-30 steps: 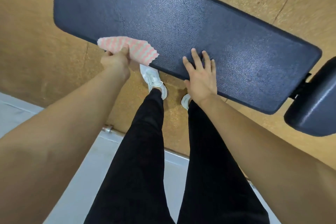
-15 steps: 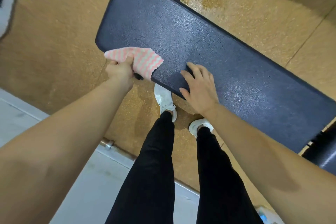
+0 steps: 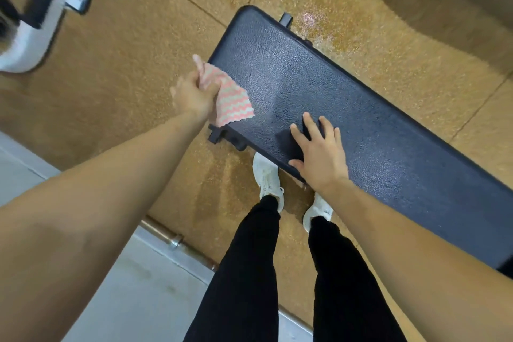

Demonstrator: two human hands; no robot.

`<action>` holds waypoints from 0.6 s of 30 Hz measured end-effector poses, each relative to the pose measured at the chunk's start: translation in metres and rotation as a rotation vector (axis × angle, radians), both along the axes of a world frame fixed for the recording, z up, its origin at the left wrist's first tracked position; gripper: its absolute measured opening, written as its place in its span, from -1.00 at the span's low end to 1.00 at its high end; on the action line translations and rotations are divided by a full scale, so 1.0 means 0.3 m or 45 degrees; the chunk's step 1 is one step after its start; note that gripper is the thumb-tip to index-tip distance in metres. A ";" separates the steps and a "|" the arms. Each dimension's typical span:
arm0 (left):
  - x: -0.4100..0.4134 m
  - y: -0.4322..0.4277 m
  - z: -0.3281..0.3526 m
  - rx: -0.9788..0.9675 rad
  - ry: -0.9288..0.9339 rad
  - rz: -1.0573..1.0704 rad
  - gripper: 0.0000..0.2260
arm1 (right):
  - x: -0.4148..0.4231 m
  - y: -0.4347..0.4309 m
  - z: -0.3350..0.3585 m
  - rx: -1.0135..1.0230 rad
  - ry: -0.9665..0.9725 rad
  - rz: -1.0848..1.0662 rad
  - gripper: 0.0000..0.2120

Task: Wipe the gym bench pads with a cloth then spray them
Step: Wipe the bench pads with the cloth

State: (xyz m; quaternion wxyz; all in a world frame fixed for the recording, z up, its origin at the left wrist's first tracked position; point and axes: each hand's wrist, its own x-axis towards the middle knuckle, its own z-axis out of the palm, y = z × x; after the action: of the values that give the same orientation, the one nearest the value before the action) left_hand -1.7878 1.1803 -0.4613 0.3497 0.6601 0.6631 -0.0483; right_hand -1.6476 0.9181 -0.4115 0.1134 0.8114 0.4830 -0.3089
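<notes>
Cloth [image 3: 232,100] (pink and white zigzag stripes) lies crumpled over the near end corner of the dark pebbled bench pad [image 3: 347,108], gripped by the left hand [image 3: 194,94]; right hand [image 3: 319,154] rests flat, fingers spread, on the pad's near edge

Bench pad [image 3: 361,108] cut off right; white blur [image 3: 26,57], perhaps equipment.
</notes>
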 end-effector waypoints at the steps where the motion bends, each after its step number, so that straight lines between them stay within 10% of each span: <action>1: 0.028 0.020 0.021 -0.015 0.024 -0.091 -0.54 | 0.000 0.004 0.005 -0.009 0.014 -0.011 -0.22; 12: 0.365 0.089 0.152 0.121 0.117 -0.860 -0.37 | 0.027 0.030 0.017 -0.083 0.125 -0.022 -0.25; 18: 0.325 0.029 0.137 0.197 -0.040 -0.919 -0.81 | 0.051 0.043 0.046 -0.123 0.200 -0.027 -0.22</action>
State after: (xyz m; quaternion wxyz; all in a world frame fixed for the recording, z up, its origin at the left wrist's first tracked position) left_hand -1.6903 1.1892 -0.4201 0.2695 0.8766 0.3836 -0.1082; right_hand -1.6322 0.9310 -0.3977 0.1107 0.7834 0.4664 -0.3957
